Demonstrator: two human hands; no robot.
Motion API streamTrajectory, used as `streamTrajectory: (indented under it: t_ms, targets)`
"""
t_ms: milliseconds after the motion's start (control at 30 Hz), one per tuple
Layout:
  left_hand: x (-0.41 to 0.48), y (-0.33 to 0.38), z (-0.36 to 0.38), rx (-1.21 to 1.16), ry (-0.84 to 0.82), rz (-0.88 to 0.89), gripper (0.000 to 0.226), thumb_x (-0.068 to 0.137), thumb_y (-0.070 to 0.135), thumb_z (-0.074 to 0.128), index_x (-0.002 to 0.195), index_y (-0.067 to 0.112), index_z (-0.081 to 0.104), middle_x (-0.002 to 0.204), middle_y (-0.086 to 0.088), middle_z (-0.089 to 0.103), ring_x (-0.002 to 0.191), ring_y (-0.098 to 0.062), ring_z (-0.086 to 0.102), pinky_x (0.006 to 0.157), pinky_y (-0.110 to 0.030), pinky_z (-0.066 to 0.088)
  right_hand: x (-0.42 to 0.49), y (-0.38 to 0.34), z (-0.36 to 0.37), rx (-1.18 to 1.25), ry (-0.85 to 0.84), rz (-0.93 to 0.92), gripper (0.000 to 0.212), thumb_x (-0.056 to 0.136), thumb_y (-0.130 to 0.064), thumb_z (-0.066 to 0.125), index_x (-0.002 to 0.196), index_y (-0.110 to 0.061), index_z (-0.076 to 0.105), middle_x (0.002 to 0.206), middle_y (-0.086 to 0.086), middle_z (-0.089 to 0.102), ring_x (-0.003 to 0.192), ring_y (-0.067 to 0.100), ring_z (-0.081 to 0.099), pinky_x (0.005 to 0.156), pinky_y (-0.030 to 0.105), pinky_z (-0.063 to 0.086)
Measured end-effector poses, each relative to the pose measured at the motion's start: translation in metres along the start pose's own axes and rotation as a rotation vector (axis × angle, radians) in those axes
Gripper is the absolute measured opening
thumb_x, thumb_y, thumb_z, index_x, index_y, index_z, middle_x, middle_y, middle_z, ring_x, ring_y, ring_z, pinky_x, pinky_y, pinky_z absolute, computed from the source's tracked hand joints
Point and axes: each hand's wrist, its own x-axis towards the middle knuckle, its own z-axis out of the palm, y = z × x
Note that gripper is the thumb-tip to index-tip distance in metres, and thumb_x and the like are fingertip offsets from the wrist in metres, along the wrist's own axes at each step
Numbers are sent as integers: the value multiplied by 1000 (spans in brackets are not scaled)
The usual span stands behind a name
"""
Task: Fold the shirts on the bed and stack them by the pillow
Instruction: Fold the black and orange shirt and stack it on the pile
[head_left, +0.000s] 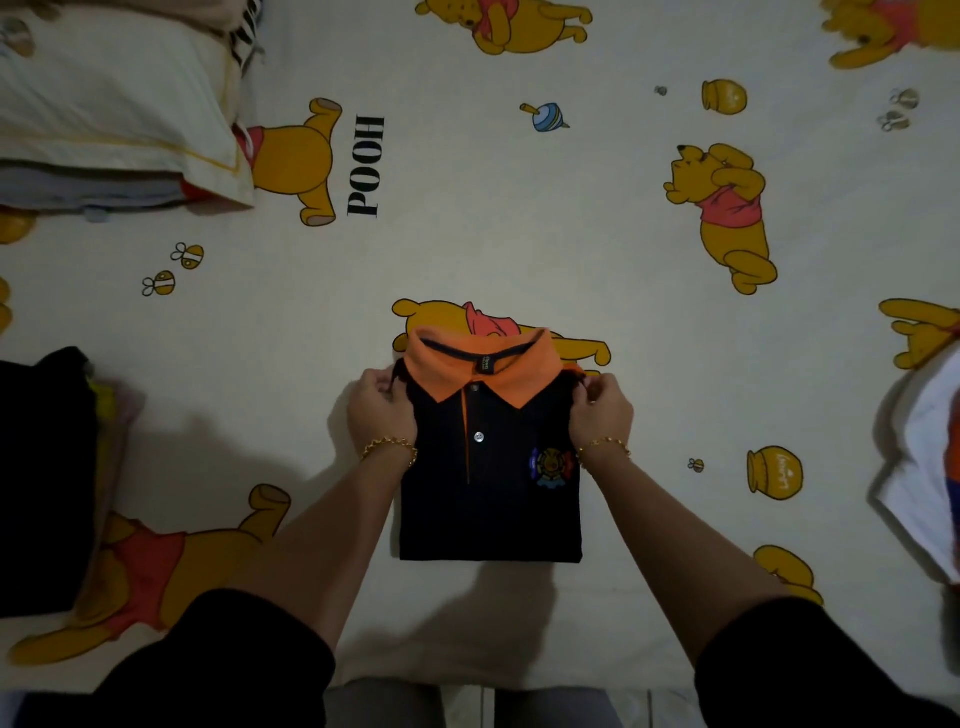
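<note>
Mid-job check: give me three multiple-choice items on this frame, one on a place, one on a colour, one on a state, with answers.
1. Where does the pillow lie?
A. upper left of the view
B. right edge
C. nearest the person

2. What colour is the collar of the polo?
A. white
B. orange
C. green

3. How is the polo now?
A. spread out flat
B. folded, pinched at both shoulders
C. stacked against the pillow

Answers:
1 A, it fills the upper left corner.
2 B, orange stands out against the black body.
3 B, the left hand and right hand pinch its upper corners, and it forms a neat rectangle well apart from the pillow.
</note>
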Motion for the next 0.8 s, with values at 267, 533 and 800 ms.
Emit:
streamTrajectory:
  t_ms: [267,533,800]
  targets:
    - [-44,-36,-8,-126,-201,-188,30,93,32,56,110,6,55,102,-4,58,95,-22,56,74,-25,37,-39,27,-8,97,-83,100,16,94,-23,54,97,-8,50,88,4,56,83,21,54,72,28,39]
    - [-99,-89,-28,-71,-318,-193,37,94,29,54,63,12,46,59,0,44,57,-13,41,45,-17,27,-102,80,-17,3,-226,115,30,95,-33,53,82,-7,55,74,4,56,74,20,50,58,28,33]
    - [-125,-122,-43,19,-337,-148,37,93,24,57,61,10,45,61,-3,46,66,-19,45,52,-22,29,-131,111,-28,-145,-263,75,38,96,-28,52,62,-13,43,62,2,48,73,23,49,58,29,23]
